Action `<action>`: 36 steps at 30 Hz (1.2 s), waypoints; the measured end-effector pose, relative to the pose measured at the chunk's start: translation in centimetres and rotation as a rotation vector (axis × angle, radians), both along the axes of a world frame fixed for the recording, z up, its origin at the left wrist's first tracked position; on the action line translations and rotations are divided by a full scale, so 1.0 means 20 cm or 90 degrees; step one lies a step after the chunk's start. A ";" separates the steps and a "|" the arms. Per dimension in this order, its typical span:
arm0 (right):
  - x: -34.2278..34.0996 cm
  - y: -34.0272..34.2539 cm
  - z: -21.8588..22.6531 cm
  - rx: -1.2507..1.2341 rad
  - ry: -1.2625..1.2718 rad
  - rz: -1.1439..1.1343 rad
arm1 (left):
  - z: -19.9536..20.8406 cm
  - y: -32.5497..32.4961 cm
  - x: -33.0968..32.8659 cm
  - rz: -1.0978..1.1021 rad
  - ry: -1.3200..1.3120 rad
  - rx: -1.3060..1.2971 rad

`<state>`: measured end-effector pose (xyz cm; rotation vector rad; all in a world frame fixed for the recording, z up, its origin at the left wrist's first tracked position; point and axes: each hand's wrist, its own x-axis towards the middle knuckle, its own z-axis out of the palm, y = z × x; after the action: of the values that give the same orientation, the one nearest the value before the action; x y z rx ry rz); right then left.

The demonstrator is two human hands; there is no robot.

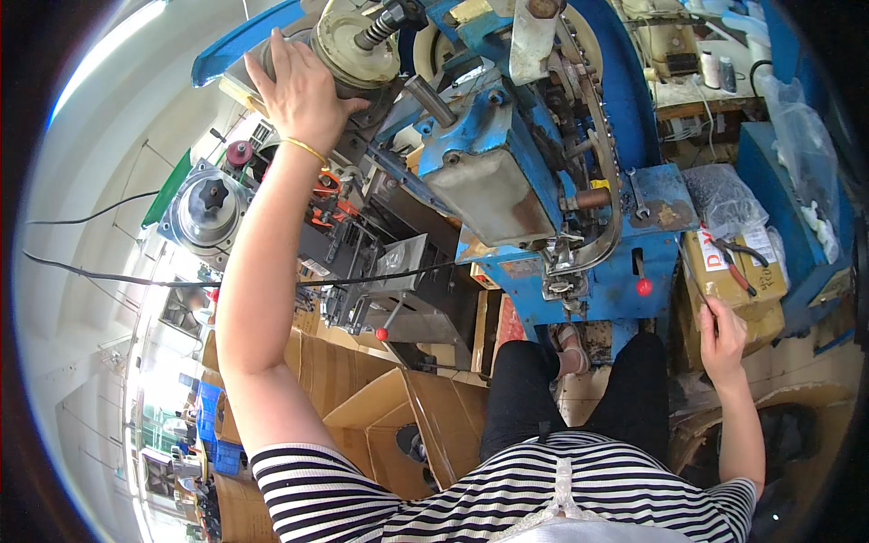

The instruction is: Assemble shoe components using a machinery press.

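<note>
With fingers spread, my left hand (303,95) reaches up to the round pulley-like part (358,50) at the top of a blue machine (493,172). It seems to rest against the dark drum beside that part; the exact contact is hidden under the palm. My right hand (722,339) is closed around the lower end of a thin, dark rod-like tool (691,270), which points up beside the machine's right side. Too little of the tool shows to tell its kind. A curved metal feed track (614,172) runs down the machine's front to a small metal head (566,281).
A wrench (638,195) lies on the machine's side ledge. Pliers (738,262) lie on a taped carton (756,312) at the right. Red-knobbed levers (644,287) stick out in front. A black cable (145,281) crosses at left. Open cardboard boxes (362,380) stand at lower left.
</note>
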<state>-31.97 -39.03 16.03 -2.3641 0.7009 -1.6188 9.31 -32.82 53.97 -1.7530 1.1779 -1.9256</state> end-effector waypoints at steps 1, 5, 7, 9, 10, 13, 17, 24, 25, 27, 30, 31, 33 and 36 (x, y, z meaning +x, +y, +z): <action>0.00 0.00 -0.01 0.007 0.005 -0.004 | 0.02 -0.01 0.00 0.004 -0.002 0.018; 0.01 -0.03 -0.02 -0.002 0.018 -0.014 | 0.17 0.01 -0.04 0.029 0.003 0.128; 0.04 -0.03 -0.01 -0.004 0.013 -0.006 | 0.21 0.02 -0.08 0.087 0.009 0.119; 0.05 -0.02 0.00 0.013 0.014 0.010 | 0.18 0.05 -0.12 0.141 0.015 0.107; 0.03 -0.02 -0.02 0.014 0.019 0.005 | 0.11 0.12 -0.14 0.084 -0.019 0.047; 0.01 -0.02 -0.07 -0.006 0.020 -0.013 | -0.19 0.39 -0.26 -0.252 -0.009 0.005; -0.07 -0.05 -0.14 0.067 0.031 -0.028 | -0.98 0.74 -0.26 -0.412 -0.110 0.346; 0.02 -0.03 -0.07 0.040 0.040 0.016 | -1.90 1.12 -0.30 -0.261 0.665 0.786; 0.03 -0.03 -0.06 0.034 0.048 0.024 | -1.98 1.19 -0.31 -0.238 0.676 0.795; 0.04 -0.03 -0.07 0.026 0.045 0.023 | -2.21 1.34 -0.31 -0.207 0.699 0.805; 0.05 -0.03 -0.07 0.026 0.044 0.021 | -2.38 1.46 -0.35 -0.155 0.754 0.819; 0.06 -0.03 -0.06 0.032 0.046 0.023 | -2.45 1.49 -0.36 -0.122 0.728 0.822; 0.06 -0.02 -0.06 0.027 0.049 0.024 | -2.51 1.51 -0.38 -0.115 0.744 0.795; 0.07 -0.02 -0.05 0.019 0.050 0.027 | -2.54 1.51 -0.40 -0.101 0.755 0.764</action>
<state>-30.61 -39.38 15.07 -2.4162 0.6803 -1.4957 1.34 -2.52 3.09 -1.8574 2.1217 0.2391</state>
